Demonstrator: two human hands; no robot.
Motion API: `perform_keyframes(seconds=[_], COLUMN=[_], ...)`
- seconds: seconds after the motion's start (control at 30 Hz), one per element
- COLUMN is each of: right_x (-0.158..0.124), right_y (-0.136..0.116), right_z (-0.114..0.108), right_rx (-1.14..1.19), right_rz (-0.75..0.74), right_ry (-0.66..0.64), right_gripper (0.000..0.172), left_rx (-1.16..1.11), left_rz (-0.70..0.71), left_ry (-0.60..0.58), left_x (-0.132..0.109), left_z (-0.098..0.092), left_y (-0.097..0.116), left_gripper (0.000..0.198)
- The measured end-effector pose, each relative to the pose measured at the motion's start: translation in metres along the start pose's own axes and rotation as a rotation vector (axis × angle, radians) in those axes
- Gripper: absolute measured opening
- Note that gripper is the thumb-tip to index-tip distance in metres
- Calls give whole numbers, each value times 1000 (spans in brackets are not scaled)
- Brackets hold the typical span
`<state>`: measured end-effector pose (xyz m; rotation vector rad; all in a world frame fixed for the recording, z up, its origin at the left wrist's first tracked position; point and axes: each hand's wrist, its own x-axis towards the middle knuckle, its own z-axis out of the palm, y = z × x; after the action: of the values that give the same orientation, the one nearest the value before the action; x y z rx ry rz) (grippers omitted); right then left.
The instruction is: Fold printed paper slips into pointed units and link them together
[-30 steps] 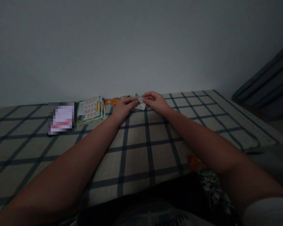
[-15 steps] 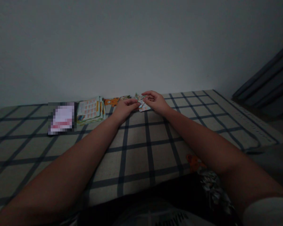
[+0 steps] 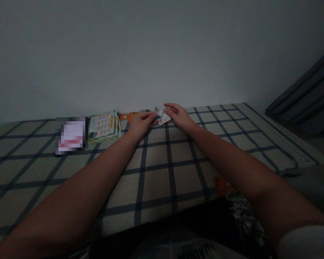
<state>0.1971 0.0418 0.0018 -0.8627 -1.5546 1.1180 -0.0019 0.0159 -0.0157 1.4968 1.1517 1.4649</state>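
A small folded piece of printed paper (image 3: 164, 117) is between my two hands, near the far edge of the checked cloth (image 3: 156, 183). My left hand (image 3: 142, 124) pinches its left side between thumb and fingers. On the other side, my right hand (image 3: 178, 116) grips the paper's right part with the thumb and a finger, its index finger raised over it. Another bit of printed paper lies just behind, partly hidden by the hands. Fine folds are too small and dark to make out.
Left of my hands lies a stack of printed sheets (image 3: 104, 124), beside a phone-like object (image 3: 71, 136) with a blurred screen. A pale wall (image 3: 162, 54) rises behind the cloth. Crumpled paper pieces (image 3: 244, 212) lie near my right forearm. Dark curtain folds (image 3: 307, 86) hang at right.
The folded paper has turned and shows a different face. My left fingers have drawn slightly left, and my right hand has shifted a little on the paper.
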Motion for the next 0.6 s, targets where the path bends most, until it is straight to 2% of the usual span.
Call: perform_keyframes(seconds=[0.1, 0.2, 0.3, 0.6], right_x=[-1, -3, -6, -3], right_y=[-2, -5, -8, -5], right_z=[1, 2, 2, 0], right_rx=[17, -7, -5, -27], right_rz=[84, 113, 128, 93], right_ry=[-38, -116, -129, -141], right_gripper=[21, 14, 10, 16], left_rx=[8, 38, 70, -137], left_rz=[26, 39, 36, -81], left_ry=[37, 25, -5, -27], left_x=[-1, -3, -5, -2], left_z=[0, 0, 0, 2], left_y=[5, 9, 11, 4], left_gripper=[45, 44, 44, 47])
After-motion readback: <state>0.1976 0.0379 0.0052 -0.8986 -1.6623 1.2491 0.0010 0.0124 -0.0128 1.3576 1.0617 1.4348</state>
